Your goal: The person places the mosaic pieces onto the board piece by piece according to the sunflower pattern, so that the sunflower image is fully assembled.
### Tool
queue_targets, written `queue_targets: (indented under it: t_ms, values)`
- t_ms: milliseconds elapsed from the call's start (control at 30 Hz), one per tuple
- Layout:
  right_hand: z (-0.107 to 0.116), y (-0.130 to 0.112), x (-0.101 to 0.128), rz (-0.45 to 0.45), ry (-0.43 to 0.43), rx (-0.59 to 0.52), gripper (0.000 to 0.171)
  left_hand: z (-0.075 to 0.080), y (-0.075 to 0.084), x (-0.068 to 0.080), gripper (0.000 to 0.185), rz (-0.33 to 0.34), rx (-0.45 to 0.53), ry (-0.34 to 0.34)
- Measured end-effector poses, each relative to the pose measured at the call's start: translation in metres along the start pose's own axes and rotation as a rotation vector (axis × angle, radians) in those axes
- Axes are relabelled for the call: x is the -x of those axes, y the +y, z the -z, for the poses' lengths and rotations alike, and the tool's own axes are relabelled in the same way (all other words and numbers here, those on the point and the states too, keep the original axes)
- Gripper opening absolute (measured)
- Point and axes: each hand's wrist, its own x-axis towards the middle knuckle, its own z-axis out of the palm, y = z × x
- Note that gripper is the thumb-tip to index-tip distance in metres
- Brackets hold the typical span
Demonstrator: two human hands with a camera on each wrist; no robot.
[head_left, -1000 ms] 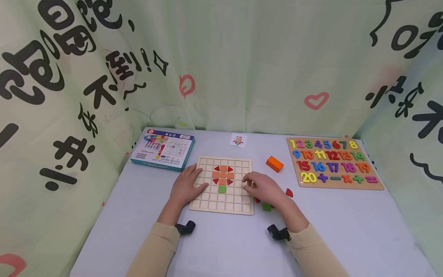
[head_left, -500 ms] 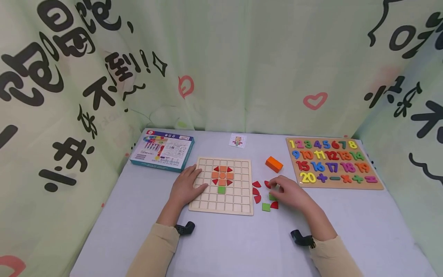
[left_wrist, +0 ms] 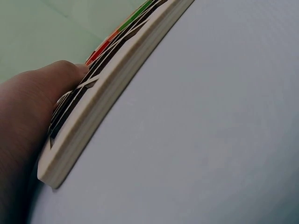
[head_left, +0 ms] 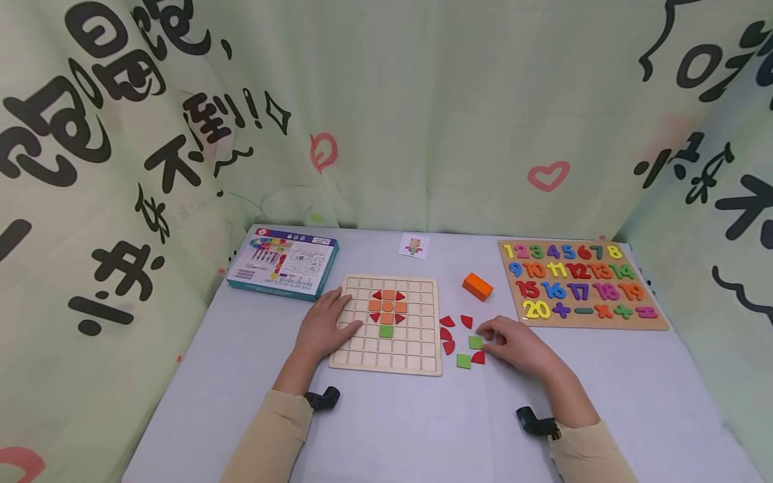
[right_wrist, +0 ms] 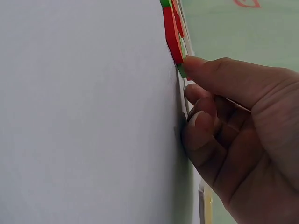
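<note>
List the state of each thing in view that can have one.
Grid board: flat, partly filled, mostly bare cells.
Left hand: rests on the board's left edge.
Right hand: fingertips touch a loose green square.
Number puzzle: full.
Box: closed, flat.

Left hand [head_left: 323, 327] flat, palm down, fingers straight and slightly spread, forearm angled in from lower left. Right hand [head_left: 518, 343] low, fingers curled under, thumb and fingertips [right_wrist: 198, 65] pinched together. Both sleeves tan.

I see small green square tile [head_left: 475, 342] flat on table, just right of wooden grid board [head_left: 417, 359]; my right hand [head_left: 517, 343] fingertips touching its edge.
</note>
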Motion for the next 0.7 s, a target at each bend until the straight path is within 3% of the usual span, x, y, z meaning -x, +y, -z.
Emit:
queue_targets:
  t_ms: [700]
  values:
    - [-0.002, -0.0043, -0.0054, -0.046, -0.004, 0.036, 0.026, -0.0007, -0.0011, -0.0001, 0.076, -0.008, -0.008, 0.006]
